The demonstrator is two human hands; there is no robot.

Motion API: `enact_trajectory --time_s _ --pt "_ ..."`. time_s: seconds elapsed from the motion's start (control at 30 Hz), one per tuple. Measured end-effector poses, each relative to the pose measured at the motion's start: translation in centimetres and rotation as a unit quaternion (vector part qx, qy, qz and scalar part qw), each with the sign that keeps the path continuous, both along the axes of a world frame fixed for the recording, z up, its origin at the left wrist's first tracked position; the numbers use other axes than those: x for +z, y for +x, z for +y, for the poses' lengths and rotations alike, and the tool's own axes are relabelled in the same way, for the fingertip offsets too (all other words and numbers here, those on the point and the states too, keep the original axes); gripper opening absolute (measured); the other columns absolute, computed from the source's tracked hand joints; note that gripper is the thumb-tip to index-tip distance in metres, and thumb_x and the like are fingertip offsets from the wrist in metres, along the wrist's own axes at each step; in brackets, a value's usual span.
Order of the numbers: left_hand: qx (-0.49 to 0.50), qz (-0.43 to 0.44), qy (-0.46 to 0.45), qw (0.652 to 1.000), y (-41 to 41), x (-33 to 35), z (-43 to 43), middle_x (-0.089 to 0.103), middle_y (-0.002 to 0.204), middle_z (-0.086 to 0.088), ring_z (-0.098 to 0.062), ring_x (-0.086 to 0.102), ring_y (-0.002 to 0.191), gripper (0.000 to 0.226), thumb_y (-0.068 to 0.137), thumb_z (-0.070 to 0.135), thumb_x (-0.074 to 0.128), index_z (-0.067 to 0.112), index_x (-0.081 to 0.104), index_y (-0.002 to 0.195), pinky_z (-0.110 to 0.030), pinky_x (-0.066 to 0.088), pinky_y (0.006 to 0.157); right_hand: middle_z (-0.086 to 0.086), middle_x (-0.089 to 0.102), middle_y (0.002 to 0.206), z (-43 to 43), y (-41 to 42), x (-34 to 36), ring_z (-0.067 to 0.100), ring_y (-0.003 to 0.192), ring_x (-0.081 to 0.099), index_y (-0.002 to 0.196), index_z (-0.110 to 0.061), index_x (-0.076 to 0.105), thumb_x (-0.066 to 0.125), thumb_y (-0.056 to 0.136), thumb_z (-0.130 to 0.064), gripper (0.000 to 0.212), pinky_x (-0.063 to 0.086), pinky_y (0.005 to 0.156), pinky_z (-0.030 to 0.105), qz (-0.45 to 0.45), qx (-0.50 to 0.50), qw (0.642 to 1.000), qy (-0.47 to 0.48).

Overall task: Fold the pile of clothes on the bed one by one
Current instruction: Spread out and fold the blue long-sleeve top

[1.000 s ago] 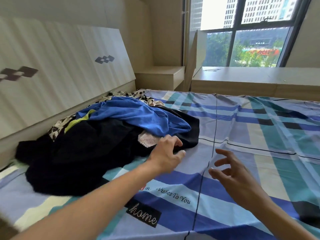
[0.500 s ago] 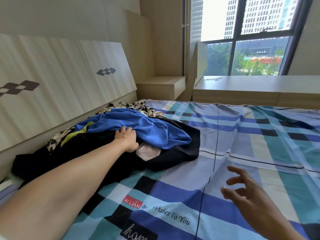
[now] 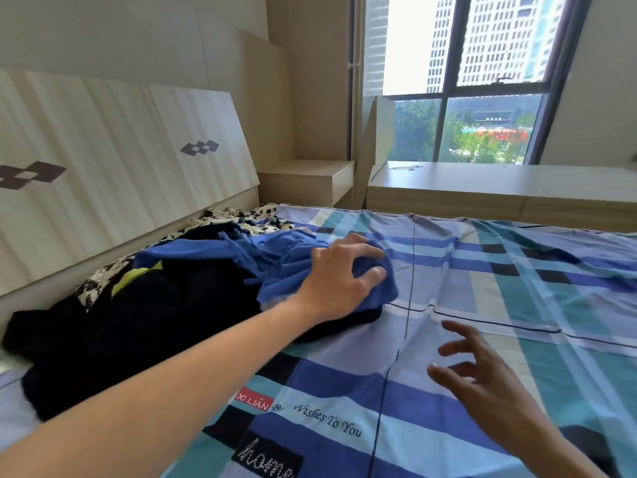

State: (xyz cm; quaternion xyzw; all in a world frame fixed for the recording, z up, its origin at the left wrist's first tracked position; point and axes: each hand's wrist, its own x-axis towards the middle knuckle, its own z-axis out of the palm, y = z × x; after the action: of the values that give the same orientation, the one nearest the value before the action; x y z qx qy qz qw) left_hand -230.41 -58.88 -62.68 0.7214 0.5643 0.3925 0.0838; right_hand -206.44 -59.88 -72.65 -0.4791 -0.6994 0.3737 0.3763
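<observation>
A pile of clothes lies at the left of the bed by the headboard: a blue garment [image 3: 220, 253] on top, black clothes [image 3: 144, 319] under it, and a black-and-white patterned piece [image 3: 248, 217] at the back. My left hand [image 3: 339, 279] grips the bunched right end of the blue garment, fingers curled round the cloth. My right hand [image 3: 482, 377] hovers above the sheet to the right, fingers spread and holding nothing.
The bed [image 3: 499, 305] is covered by a blue, teal and white checked sheet with printed words near me. A pale wooden headboard [image 3: 113, 160] runs along the left. A bedside shelf [image 3: 306, 177] and a low window ledge [image 3: 499, 188] stand behind the bed.
My left hand went into the pile, took hold of the blue garment and drew its end to the right. My right hand stayed open above the sheet.
</observation>
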Motion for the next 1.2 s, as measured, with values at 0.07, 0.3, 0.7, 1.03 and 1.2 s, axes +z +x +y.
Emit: enact_trajectory --time_s 0.07,0.3,0.7,1.03,1.2 --pt "-0.085 -0.021 -0.003 0.996 3.8 -0.4 -2.6 0.061 0.117 0.011 -0.005 0.057 0.11 0.024 0.094 0.026 0.067 0.02 0.074 0.116 -0.025 0.041 0.101 -0.003 0.062 0.106 -0.4 1.0 0.5 0.013 0.073 0.07 0.12 -0.054 0.05 0.082 0.079 -0.019 0.063 0.055 0.062 0.023 0.011 0.003 1.0 0.011" --pt "-0.243 -0.082 -0.131 0.958 11.2 -7.4 -7.5 0.06 0.103 0.013 0.005 0.057 0.088 0.021 0.089 0.014 0.072 0.019 0.074 0.109 -0.007 0.041 0.083 -0.005 0.059 0.089 -2.8 4.9 0.6 0.019 0.078 0.065 0.084 -0.029 0.068 0.066 0.067 -0.026 0.018 0.053 0.07 0.043 -0.125 0.051 0.988 0.074" --pt "-0.052 0.154 -0.188 0.969 4.1 -11.4 -3.7 0.044 0.139 0.005 -0.016 0.04 0.13 0.058 0.085 0.027 0.071 0.022 0.05 0.14 -0.034 0.034 0.112 0.006 0.065 0.092 -0.2 14.2 2.7 0.032 0.076 0.062 0.084 -0.021 0.069 0.06 0.068 0.02 0.045 0.05 0.07 0.04 -0.204 -0.148 0.958 0.138" --pt "-0.092 0.281 -0.231 0.927 5.0 -15.0 -2.7 0.025 0.146 0.007 -0.019 0.042 0.129 0.093 0.075 0.055 0.075 0.026 0.03 0.151 -0.039 0.045 0.103 -0.004 0.057 0.111 0.3 11.2 0.8 0.014 0.095 0.06 0.116 -0.022 0.063 0.066 0.082 -0.001 0.04 0.045 0.083 0.029 -0.251 -0.105 0.953 0.132" --pt "-0.07 0.265 -0.174 0.946 6.9 -15.4 -1.9 0.051 0.113 0.004 -0.024 0.054 0.108 0.019 0.093 0.031 0.058 0.022 0.061 0.109 -0.043 0.047 0.09 -0.016 0.053 0.099 -1.7 6.8 -2.0 0.012 0.093 0.059 0.106 -0.035 0.06 0.062 0.078 -0.06 0.037 0.049 0.083 0.037 -0.342 0.081 0.936 0.034"
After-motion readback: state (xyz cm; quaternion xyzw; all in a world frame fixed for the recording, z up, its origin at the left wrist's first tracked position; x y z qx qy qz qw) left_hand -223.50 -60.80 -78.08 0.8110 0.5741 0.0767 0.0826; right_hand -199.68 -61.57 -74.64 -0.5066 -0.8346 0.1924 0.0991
